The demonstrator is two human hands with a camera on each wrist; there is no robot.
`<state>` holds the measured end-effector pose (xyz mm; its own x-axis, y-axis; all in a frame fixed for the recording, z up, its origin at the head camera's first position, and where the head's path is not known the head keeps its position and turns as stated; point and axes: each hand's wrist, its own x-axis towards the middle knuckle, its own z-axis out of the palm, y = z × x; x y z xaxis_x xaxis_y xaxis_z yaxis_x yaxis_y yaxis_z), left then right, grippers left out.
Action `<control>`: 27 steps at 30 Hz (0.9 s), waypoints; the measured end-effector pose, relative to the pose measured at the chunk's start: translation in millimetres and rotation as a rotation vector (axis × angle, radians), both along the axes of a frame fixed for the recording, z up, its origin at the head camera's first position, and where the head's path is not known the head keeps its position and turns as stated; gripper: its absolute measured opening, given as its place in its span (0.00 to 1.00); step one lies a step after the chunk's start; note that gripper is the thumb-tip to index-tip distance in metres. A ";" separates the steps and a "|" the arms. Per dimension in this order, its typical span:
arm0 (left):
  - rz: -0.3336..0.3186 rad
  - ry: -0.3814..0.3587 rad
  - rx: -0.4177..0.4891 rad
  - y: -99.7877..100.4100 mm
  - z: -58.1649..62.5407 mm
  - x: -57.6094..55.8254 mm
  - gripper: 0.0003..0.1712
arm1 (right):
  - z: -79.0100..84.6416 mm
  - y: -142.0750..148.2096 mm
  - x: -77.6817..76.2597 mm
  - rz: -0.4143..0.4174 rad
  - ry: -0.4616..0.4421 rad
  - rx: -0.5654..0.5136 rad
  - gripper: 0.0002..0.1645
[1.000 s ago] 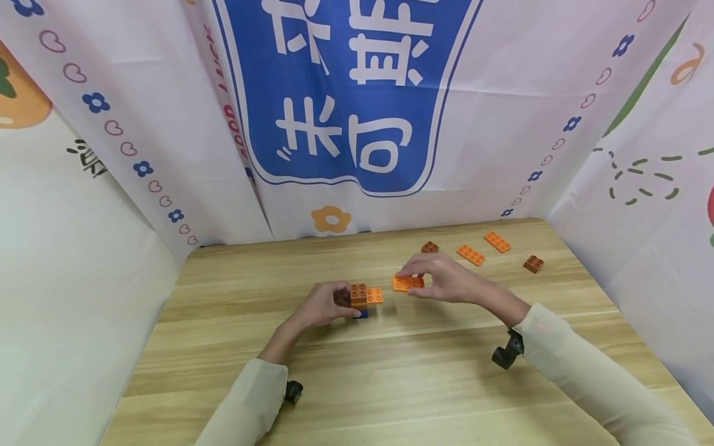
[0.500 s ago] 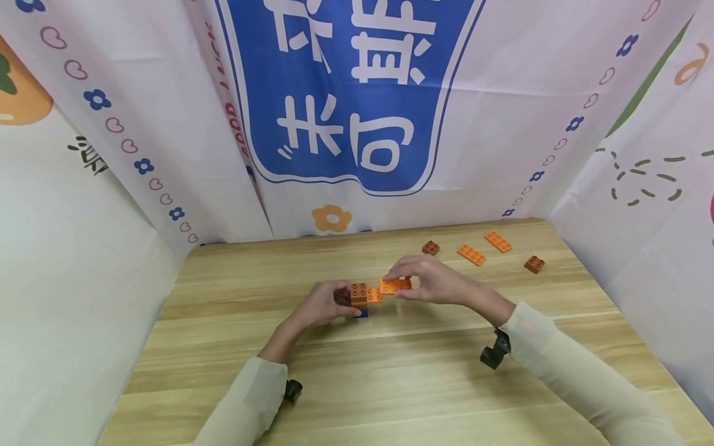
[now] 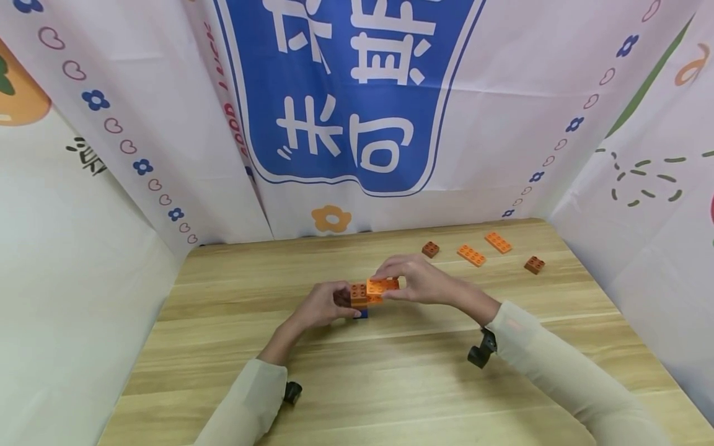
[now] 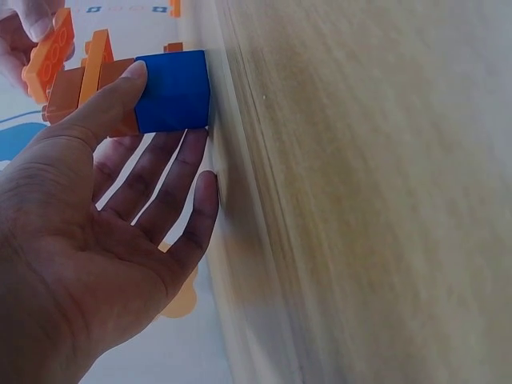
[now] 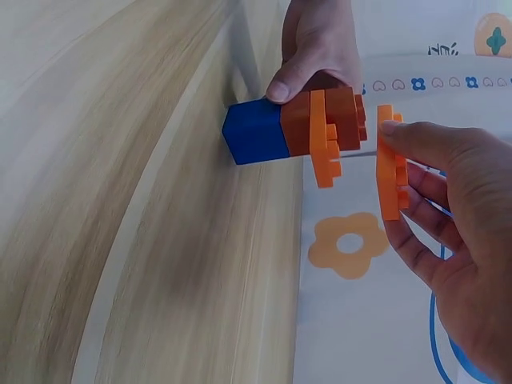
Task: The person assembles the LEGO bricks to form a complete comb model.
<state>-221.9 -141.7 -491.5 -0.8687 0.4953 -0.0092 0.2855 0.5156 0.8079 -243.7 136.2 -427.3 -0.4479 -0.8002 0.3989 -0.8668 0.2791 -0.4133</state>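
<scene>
A small tower of toy building bricks stands on the table, with a blue brick (image 5: 256,132) at its foot. Above that come a brown brick (image 5: 295,124), an orange plate brick (image 5: 322,144) jutting out to the right, and a second brown brick (image 5: 344,118) on top. My left hand (image 3: 320,305) grips the tower from the left, its thumb on the blue brick's upper edge. My right hand (image 3: 419,282) pinches another orange plate brick (image 5: 387,168) by its edges. In the right wrist view, a narrow gap separates this plate from the top brown brick's studs.
Towards the back right of the wooden table (image 3: 390,384) lie a brown brick (image 3: 430,249), an orange plate (image 3: 471,255), another orange plate (image 3: 498,242) and one more brown brick (image 3: 534,264). Printed cloth (image 3: 491,155) hangs around the back and sides.
My right hand has moved left with the orange plate, from beside the tower to over its jutting part. My left hand keeps its grip on the tower in the same place.
</scene>
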 end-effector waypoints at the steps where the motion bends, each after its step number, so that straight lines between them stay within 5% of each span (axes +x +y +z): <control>1: -0.002 0.000 0.001 -0.2 0.0 0.2 0.13 | -0.3 -1.4 -0.2 -0.001 -0.006 0.004 0.21; 15: -0.009 -0.007 0.031 0.6 1.0 1.4 0.13 | -2.5 -18.6 -3.2 0.004 -0.069 0.030 0.20; 27: -0.009 -0.004 0.027 0.4 1.0 1.1 0.13 | -7.5 -28.8 -7.3 0.014 -0.032 0.045 0.20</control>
<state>-220.8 -141.3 -490.5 -0.8640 0.5036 0.0006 0.2867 0.4910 0.8226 -251.0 107.4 -434.8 -0.4479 -0.8234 0.3483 -0.8576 0.2856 -0.4278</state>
